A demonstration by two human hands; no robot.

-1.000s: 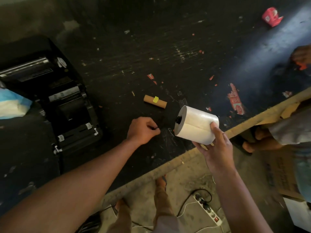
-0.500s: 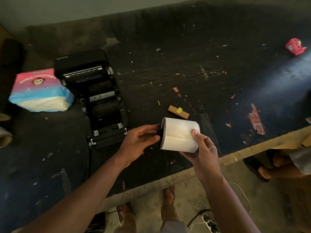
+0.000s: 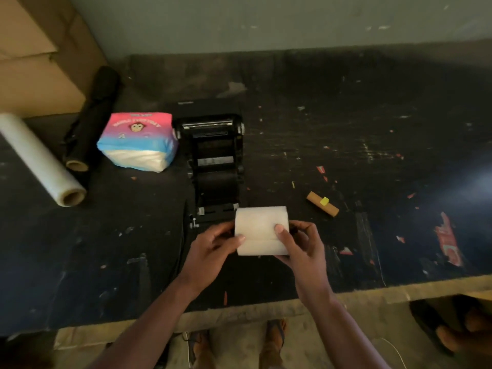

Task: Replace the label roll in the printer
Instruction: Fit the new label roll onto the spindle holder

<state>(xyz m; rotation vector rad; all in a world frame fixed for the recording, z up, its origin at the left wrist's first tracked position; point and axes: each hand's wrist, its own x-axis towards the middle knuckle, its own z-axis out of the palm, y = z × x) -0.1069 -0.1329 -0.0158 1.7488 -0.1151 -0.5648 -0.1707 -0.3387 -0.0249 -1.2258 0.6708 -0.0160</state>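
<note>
Both hands are gripping the new label roll (image 3: 261, 230): my left hand (image 3: 213, 249) is cupping its left end, my right hand (image 3: 300, 247) is wrapping the right end, thumb across the face. I'm holding it level just in front of the open printer (image 3: 215, 166). I'd be keeping its axis square to the empty bay beyond. The spent cardboard core (image 3: 322, 207) is lying off to the right.

Single head-worn view, steep downward angle.
Camera looks forward and down from close above both hands (image 3: 266, 249); open printer (image 3: 214, 161) lies just beyond the grip.
</note>
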